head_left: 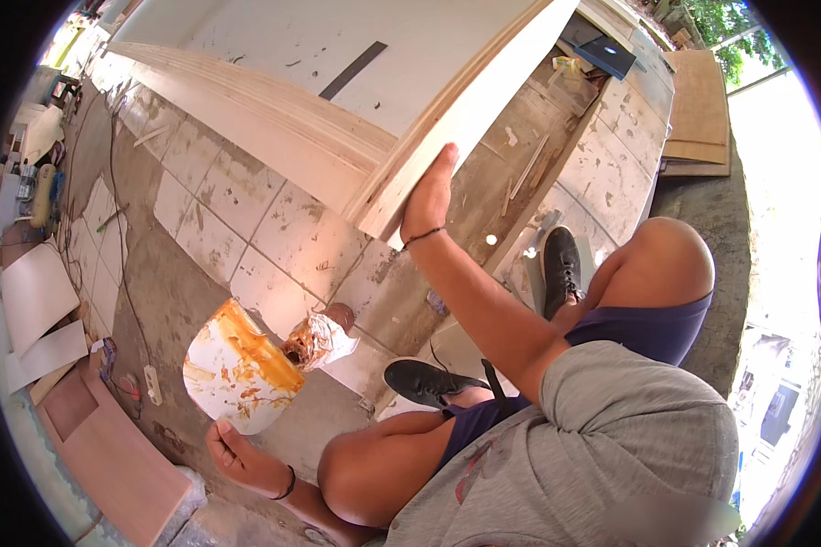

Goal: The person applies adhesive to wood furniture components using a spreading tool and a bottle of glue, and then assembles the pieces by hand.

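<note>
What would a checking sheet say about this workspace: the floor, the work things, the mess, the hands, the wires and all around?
Surface: tiled floor, stained and scuffed, with bare grey patches.
Work things: large wood-edged panel with a dark strip lying on it; white sheet smeared orange-brown; crumpled, wrapped container beside it, contents unclear.
Clutter: pale boards and a brown board at left.
Left hand: seems to pinch the sheet's edge.
Right hand: open, resting against the panel's wooden edge.
Cables: dark cable along the floor; white power strip.
Surroundings: wooden sheets at right, green leaves beyond.
</note>
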`<state>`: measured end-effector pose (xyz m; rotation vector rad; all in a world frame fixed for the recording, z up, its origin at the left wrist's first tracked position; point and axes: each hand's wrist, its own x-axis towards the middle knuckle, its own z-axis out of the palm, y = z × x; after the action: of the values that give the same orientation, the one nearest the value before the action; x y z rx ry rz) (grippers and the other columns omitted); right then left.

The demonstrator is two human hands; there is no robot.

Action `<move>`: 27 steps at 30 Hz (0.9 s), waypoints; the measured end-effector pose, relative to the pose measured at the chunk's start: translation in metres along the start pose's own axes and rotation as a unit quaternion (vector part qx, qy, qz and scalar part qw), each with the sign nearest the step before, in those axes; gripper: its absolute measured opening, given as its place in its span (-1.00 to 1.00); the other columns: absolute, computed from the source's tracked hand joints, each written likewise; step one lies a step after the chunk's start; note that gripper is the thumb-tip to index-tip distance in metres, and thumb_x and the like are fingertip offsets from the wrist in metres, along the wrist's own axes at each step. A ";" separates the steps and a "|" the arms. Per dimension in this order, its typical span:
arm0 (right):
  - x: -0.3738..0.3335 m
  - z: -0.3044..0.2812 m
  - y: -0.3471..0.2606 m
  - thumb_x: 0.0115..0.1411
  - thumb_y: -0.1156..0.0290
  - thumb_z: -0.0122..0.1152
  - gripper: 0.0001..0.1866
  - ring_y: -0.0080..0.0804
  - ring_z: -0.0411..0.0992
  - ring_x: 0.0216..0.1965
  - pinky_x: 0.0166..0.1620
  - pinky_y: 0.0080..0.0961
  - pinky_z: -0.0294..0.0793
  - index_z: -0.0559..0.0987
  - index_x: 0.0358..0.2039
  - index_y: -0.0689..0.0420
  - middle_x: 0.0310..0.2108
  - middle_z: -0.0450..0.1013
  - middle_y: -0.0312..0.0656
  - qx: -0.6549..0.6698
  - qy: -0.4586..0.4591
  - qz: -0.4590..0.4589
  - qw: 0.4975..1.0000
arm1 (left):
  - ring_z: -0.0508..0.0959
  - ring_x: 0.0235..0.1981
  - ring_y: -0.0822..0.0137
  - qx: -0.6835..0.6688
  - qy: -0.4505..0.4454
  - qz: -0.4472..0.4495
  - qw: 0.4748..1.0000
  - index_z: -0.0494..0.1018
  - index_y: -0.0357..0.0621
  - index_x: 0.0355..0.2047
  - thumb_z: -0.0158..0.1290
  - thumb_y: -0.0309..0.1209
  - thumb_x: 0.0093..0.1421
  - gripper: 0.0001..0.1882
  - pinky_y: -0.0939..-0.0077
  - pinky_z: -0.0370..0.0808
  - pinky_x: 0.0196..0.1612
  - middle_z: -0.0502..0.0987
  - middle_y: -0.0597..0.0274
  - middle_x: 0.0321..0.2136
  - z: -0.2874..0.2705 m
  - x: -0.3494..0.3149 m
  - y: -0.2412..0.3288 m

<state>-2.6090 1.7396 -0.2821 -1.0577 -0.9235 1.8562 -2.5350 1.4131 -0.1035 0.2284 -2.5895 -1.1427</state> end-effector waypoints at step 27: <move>-0.140 -0.012 -0.058 -0.02 0.43 0.15 -0.49 -0.21 0.18 0.16 0.10 -0.08 0.17 0.38 0.02 0.05 0.11 0.22 -0.15 -0.209 -0.521 -0.418 0.714 | 0.38 -0.44 0.15 0.198 -0.046 0.195 0.960 0.42 -0.27 -0.40 -0.07 -0.46 0.17 -0.87 0.33 0.31 -0.29 0.37 0.08 -0.51 -0.001 0.004 0.013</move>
<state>-2.5344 1.6427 -0.1911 0.4033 -2.0955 1.3149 -2.5391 1.4195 -0.0923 -0.2494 -2.7538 -0.5061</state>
